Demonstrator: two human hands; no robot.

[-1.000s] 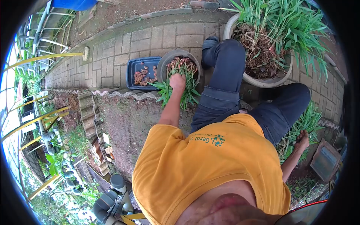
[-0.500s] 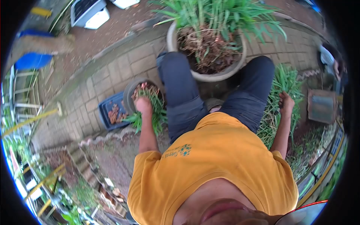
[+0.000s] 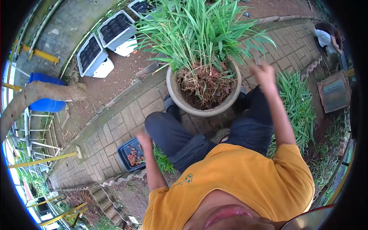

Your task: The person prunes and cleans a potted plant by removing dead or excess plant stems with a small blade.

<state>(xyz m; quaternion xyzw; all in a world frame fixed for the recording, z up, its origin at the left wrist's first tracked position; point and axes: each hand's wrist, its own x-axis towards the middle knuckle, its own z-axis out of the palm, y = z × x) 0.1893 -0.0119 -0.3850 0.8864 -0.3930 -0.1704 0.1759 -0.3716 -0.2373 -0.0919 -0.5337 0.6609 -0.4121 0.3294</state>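
Note:
A round pot stands between my knees, holding a tall clump of green, long-leaved plants with a mass of brown roots at its base. My right hand is closed beside the pot's right rim, slightly blurred. A short, narrow, grey blade-like thing sticks out from its fingers. Beside my left knee, my left hand is closed over the edge of the blue tray; what is in its fingers is hidden. Reddish-brown root pieces lie in the tray.
Cut green stalks lie in a heap at my right. Grey planters with dark soil stand at the upper left, near a blue barrel. Another person is at the far right. Brick paving runs underneath.
My right hand has risen from the cut stalks to the big pot's right side. My left hand has left the small pot's plants, and that pot is now out of sight. The view has shifted.

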